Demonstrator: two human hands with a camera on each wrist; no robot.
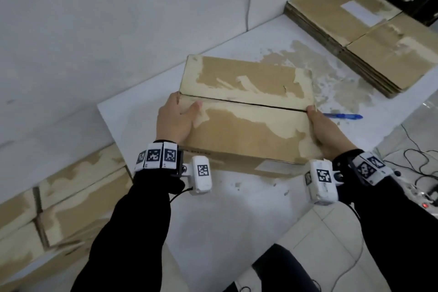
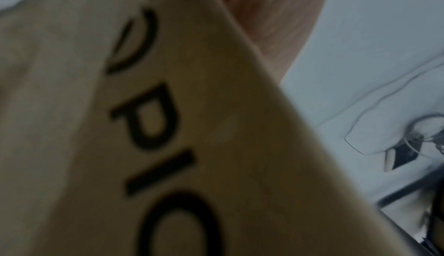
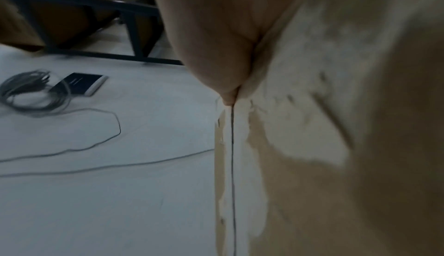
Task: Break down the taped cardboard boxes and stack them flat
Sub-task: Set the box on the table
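Left wrist view: only here, black printed letters on the side wall of the box [image 2: 192,127]; the view is blurred.
Right wrist view: only here, a coiled cable [image 3: 33,94] and a dark flat device [image 3: 79,83] lying beside it.
Head view: the whole tabletop [image 1: 237,220], not seen from the wrists.
Box: one assembled cardboard box [image 1: 246,111] at the tabletop's centre, top flaps shut, seam running 9 to 3 o'clock.
Left hand [image 1: 175,121]: clasps the box's 9 o'clock end, thumb laid on the top near the seam.
Right hand [image 1: 327,130]: clasps the 3 o'clock end, thumb tip at the seam's end.
Flattened boxes: one stack [image 1: 365,38] at 1 o'clock.
Other boxes: several more [image 1: 59,208] at 8 o'clock, below the tabletop; count unclear.
Pen: one blue pen [image 1: 343,116] at 3 o'clock, just beside the right hand.
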